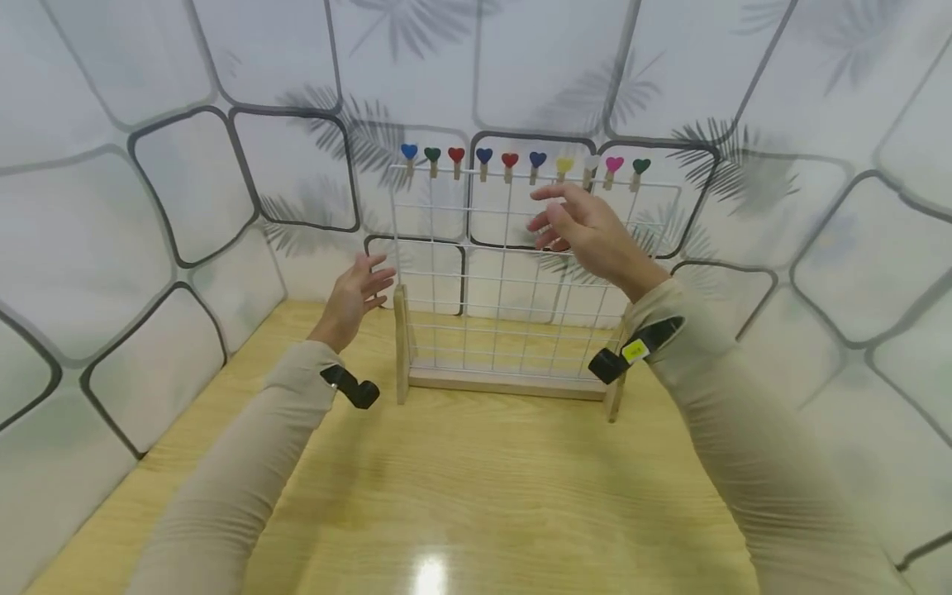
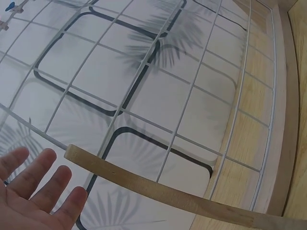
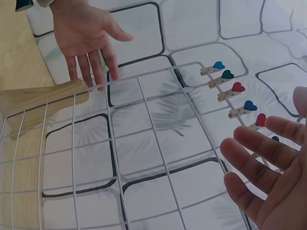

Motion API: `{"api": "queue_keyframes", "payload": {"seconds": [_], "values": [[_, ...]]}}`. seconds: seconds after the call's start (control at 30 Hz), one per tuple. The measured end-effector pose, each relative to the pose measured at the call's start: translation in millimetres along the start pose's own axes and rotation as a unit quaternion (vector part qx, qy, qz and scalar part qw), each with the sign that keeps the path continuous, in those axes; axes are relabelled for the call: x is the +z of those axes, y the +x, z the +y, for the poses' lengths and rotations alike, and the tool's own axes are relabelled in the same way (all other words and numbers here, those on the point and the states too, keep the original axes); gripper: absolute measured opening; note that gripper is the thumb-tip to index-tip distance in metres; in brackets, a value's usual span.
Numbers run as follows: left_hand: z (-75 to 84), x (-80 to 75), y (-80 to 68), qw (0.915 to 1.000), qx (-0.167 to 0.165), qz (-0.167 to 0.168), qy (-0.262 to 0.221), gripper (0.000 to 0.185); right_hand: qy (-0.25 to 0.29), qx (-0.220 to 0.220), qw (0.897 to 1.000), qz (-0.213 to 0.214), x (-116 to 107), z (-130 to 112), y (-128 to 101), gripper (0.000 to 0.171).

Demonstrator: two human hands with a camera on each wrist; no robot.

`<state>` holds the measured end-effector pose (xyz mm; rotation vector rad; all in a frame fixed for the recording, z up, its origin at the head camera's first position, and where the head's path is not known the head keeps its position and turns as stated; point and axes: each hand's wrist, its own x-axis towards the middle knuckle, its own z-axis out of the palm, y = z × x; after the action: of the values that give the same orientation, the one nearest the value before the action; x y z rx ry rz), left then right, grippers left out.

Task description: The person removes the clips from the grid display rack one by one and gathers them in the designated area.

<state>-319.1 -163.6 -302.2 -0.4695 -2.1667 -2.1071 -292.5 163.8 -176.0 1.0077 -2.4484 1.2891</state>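
A white wire grid rack (image 1: 506, 273) stands upright on a wooden base. Several heart-topped clothespins are clipped along its top wire, among them a blue one (image 1: 409, 152), a yellow one (image 1: 564, 167) and a pink one (image 1: 613, 165). My right hand (image 1: 587, 231) hovers in front of the grid's upper right, fingers relaxed and holding nothing; it partly covers the wires below the yellow and white clothespins. Beside the left wooden post (image 2: 158, 188) is my left hand (image 1: 351, 299), fingers spread and nothing in its grasp. Whether its fingertips touch the frame I cannot tell.
The rack stands on a light wood-grain table (image 1: 476, 463). Behind and at both sides hangs a pale curtain-like backdrop (image 1: 550, 58) with dark outlines and leaf prints. Both sleeved wrists carry black strapped cameras, the right one (image 1: 608, 365) close to the rack's right post.
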Motion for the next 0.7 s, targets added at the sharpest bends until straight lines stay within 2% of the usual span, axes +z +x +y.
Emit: {"api": "queue_keyframes", "payload": {"seconds": [0.3,0.7], "values": [[-6.7,1.7,2.8,0.999,0.023,-0.001,0.039,0.054,0.044,-0.013,0.999,-0.016,12,-18,24,0.04],[-12.9,7.2,1.7,0.9992,0.036,0.011,0.015,0.054,0.084,-0.025,0.996,-0.021,31,-38,54,0.041]]}}
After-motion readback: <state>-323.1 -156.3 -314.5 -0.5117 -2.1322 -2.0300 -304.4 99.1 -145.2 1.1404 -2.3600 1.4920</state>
